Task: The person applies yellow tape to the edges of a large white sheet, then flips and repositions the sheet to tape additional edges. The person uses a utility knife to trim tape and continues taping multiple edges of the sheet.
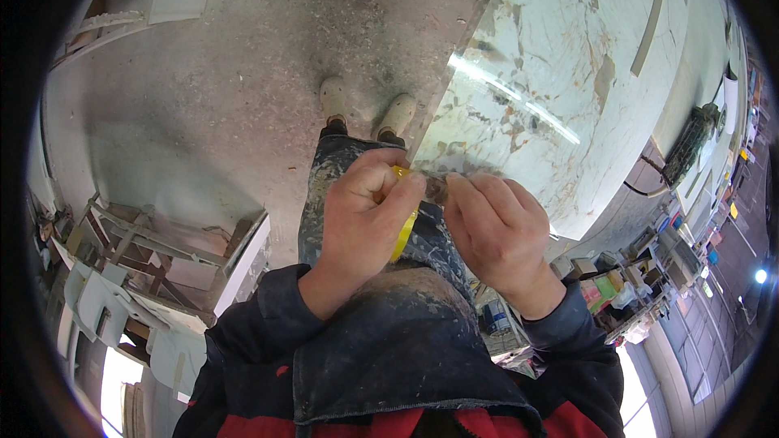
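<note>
In front of my apron, both hands are raised close together. My left hand (371,213) grips a curved yellow band (403,237), which looks like part of a tape roll; the palm and fingers hide the rest of it. The thumb and fingertips of my right hand (496,228) are pinched together, just right of the left thumb. Between the two sets of fingertips spans a short, thin, see-through brownish strip (436,187), apparently tape. Beyond the hands lies a glossy white marble-patterned slab (535,73) with brown and grey veining.
A narrow strip (651,18) rests on the slab. Dusty concrete floor (255,61) surrounds my shoes. At left stands a wooden frame (164,243) with white offcuts (109,298). A dark cylindrical machine (691,143) with a hose and a cluttered shelf (639,280) are at right.
</note>
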The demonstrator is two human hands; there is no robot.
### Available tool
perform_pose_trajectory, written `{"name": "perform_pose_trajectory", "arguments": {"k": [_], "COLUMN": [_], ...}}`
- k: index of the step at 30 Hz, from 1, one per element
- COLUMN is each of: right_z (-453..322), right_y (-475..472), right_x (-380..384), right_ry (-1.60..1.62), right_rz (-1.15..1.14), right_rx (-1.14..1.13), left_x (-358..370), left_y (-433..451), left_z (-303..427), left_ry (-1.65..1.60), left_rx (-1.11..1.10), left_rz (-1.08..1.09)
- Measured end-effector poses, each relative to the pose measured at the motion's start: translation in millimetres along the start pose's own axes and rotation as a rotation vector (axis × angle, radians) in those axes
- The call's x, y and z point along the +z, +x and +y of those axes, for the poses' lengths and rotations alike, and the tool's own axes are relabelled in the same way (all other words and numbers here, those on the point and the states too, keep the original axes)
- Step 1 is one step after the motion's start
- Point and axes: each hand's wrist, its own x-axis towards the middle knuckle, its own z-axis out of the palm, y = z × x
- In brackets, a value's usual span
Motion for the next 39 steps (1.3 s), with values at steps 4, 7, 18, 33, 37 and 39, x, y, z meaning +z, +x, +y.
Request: {"name": "perform_pose_trajectory", "arguments": {"k": [4,7,18,33,37,39], "right_z": [2.1,3.6,7.3,50.4,-4.1,-30.3], "right_y": [-2.5,-3.4,-17.7,-12.7,-20.7,-15.4], "right_x": [-1.3,-1.3,0.2,-48.8,-67.9,-67.1], "right_ry": [-0.021,-0.023,0.073,0.007,0.710,1.016], "right_rz": [0.002,0.012,0.130,0.329,0.130,-0.024], "right_rx": [-0.009,-0.012,0.036,0.170,0.111,0.031], "left_x": [-1.6,-2.1,-25.2,-38.5,-20.7,-18.1], "left_y": [1.0,1.6,-7.4,-101.7,-112.3,-109.6], "left_z": [-0.9,-0.3,2.6,100.1,134.7,149.9], "left_ry": [0.005,0.018,0.125,0.354,0.487,0.636], "left_rx": [0.017,0.015,0.077,0.471,0.670,0.748], "left_rz": [-0.029,-0.035,-0.117,-0.036,-0.107,-0.186]}}
